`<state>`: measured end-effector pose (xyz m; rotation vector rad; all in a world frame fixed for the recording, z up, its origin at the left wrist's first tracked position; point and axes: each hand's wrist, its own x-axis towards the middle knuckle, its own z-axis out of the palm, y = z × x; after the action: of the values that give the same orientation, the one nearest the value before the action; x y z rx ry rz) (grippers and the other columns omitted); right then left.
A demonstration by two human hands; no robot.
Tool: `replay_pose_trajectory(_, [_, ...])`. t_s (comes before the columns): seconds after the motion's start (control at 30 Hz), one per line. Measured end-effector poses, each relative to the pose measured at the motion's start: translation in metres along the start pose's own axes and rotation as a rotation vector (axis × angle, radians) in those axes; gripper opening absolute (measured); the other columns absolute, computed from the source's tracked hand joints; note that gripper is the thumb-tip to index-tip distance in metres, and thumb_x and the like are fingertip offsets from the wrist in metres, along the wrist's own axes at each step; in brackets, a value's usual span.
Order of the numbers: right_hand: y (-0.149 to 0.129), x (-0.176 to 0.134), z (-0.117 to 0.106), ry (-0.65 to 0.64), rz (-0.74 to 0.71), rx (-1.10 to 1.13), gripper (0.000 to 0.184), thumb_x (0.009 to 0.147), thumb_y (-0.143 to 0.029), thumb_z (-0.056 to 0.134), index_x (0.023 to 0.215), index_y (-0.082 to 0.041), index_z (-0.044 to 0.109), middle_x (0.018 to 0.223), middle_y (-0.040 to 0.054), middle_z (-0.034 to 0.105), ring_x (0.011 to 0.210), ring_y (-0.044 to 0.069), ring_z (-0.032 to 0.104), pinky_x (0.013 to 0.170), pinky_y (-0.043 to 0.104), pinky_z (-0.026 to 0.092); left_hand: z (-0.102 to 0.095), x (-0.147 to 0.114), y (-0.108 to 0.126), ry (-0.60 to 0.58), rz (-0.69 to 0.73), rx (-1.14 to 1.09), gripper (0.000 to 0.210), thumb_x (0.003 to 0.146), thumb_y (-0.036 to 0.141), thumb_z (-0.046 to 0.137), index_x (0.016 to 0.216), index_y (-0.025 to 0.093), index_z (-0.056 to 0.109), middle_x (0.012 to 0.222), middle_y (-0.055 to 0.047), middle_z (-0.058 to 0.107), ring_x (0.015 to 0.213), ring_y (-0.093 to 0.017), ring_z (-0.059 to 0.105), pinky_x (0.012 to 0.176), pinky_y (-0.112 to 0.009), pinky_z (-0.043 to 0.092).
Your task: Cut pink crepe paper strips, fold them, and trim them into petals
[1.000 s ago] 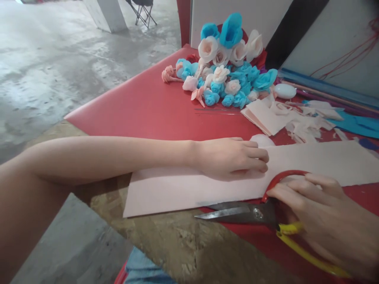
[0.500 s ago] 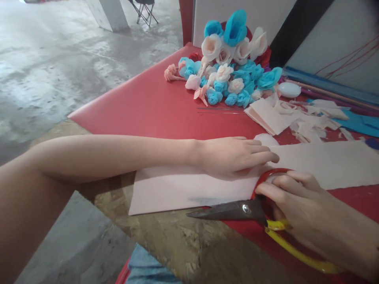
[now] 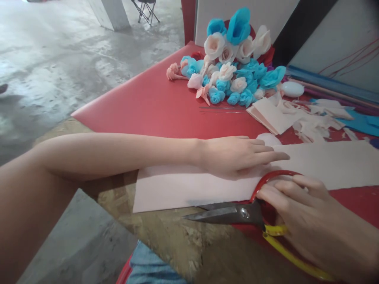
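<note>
A long strip of pale pink paper (image 3: 183, 189) lies across the front of the table, its left end over bare board. My left hand (image 3: 237, 156) rests flat on it, palm down, fingers stretched out to the right. Scissors (image 3: 231, 213) with dark blades and red and yellow handles are in my right hand (image 3: 304, 213), whose fingers go through the handle loops. The blades point left along the paper's near edge and stand slightly apart. Whether paper lies between them I cannot tell.
Blue, white and pink paper flowers (image 3: 227, 79) are heaped at the back of the red table cover (image 3: 142, 106). Folded paper (image 3: 272, 114) and paper scraps (image 3: 316, 122) lie at right, near a white oval object (image 3: 292, 89). Thin wires (image 3: 223, 109) lie before the flowers.
My left fingers have straightened and reach a little farther right. The scissor blades have parted slightly, with the tip now farther from the paper's near edge.
</note>
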<state>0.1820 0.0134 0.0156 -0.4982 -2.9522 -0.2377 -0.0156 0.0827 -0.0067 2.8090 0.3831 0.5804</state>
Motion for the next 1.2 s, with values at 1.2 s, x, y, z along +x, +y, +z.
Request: replay_pose_trajectory(1.2, [-0.014,0.038,0.004,0.119,-0.042,-0.016,0.023,0.077,0.003,0.032,0.080,-0.013,0.050,0.063,0.0043,0.059,0.056,0.019,0.049,0.063,0.035,0.032,0.001,0.002,0.001,0.008,-0.014,0.009,0.040,0.095,0.021,0.035,0.130,0.001,0.036,0.110,-0.013,0.062,0.104,-0.020,0.054,0.079,-0.031,0.042])
